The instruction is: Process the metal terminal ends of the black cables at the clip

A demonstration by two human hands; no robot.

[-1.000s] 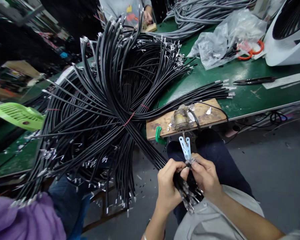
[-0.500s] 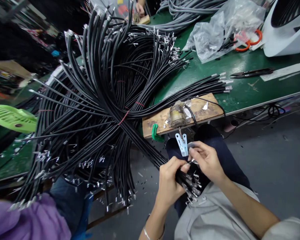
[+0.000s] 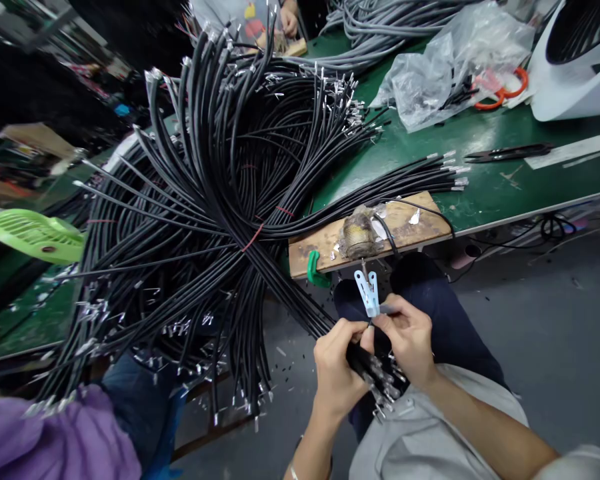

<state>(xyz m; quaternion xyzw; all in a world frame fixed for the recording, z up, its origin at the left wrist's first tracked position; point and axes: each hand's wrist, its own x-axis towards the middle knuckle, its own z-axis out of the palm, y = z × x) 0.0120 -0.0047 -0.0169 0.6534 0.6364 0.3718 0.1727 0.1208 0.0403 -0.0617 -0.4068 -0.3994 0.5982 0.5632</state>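
My left hand [image 3: 336, 370] grips a bunch of black cables [image 3: 367, 370] with bare metal tips, held over my lap. My right hand [image 3: 409, 337] pinches one cable end beside a pale blue clip [image 3: 367, 292] that hangs below a wooden block [image 3: 410, 230]. A blob of metal-coloured lump [image 3: 356, 233] sits on that block. The held cables lead up and left into a large fanned bundle of black cables [image 3: 215, 200], tied near its middle with red bands.
On the green bench [image 3: 485, 180] lie black snips [image 3: 510, 153], a crumpled plastic bag [image 3: 450, 67], orange-handled scissors [image 3: 510, 90] and a white fan housing [image 3: 575, 60]. Grey cables [image 3: 375, 27] lie farther back, near another person's hand [image 3: 289, 23]. Left are a green plastic grille [image 3: 33, 233] and purple cloth [image 3: 55, 440].
My right hand drew back a little from the blue clip to the held cable ends, then rose to the clip again. My left hand kept its grip throughout.
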